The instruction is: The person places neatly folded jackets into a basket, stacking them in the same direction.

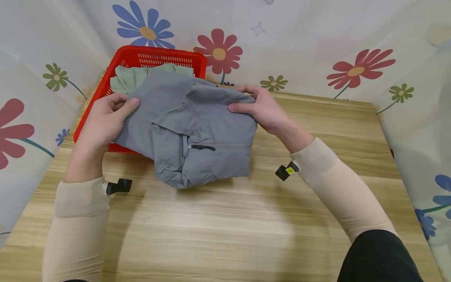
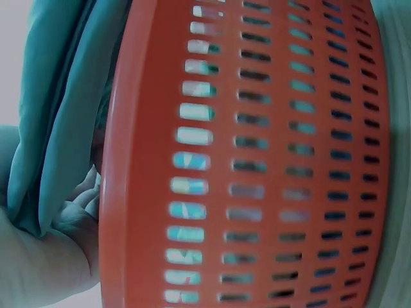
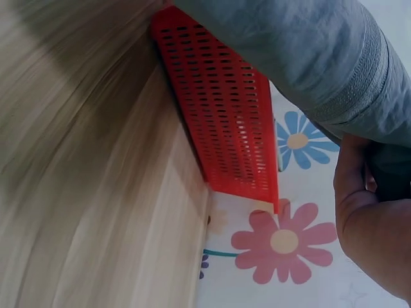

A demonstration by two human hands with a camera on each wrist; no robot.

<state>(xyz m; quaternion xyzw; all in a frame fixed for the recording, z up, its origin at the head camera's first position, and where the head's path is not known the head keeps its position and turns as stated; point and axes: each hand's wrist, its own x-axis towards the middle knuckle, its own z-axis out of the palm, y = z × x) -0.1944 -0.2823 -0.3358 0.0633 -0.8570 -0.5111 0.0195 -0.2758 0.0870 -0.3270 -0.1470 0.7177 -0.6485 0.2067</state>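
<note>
A folded grey garment [image 1: 218, 129] with a short black zipper pull [image 1: 202, 147] spans the space between both hands, its left part over a red basket [image 1: 123, 51]. My left hand [image 1: 107, 117] pinches its left edge, thumb on top, above the basket's side. At the upper right corner, my right hand [image 1: 264, 107] grips the cloth between thumb and fingers. In the right wrist view the garment [image 3: 308, 58] hangs over the basket's perforated wall [image 3: 218, 109]. Light green cloth [image 1: 132, 78] lies inside the basket, partly hidden under the grey garment.
The basket stands at the back left of a wooden table [image 1: 225, 231]. A flower-patterned curtain [image 1: 296, 43] hangs behind and along the sides. Small black camera mounts [image 1: 119, 186] stick out from both sleeves.
</note>
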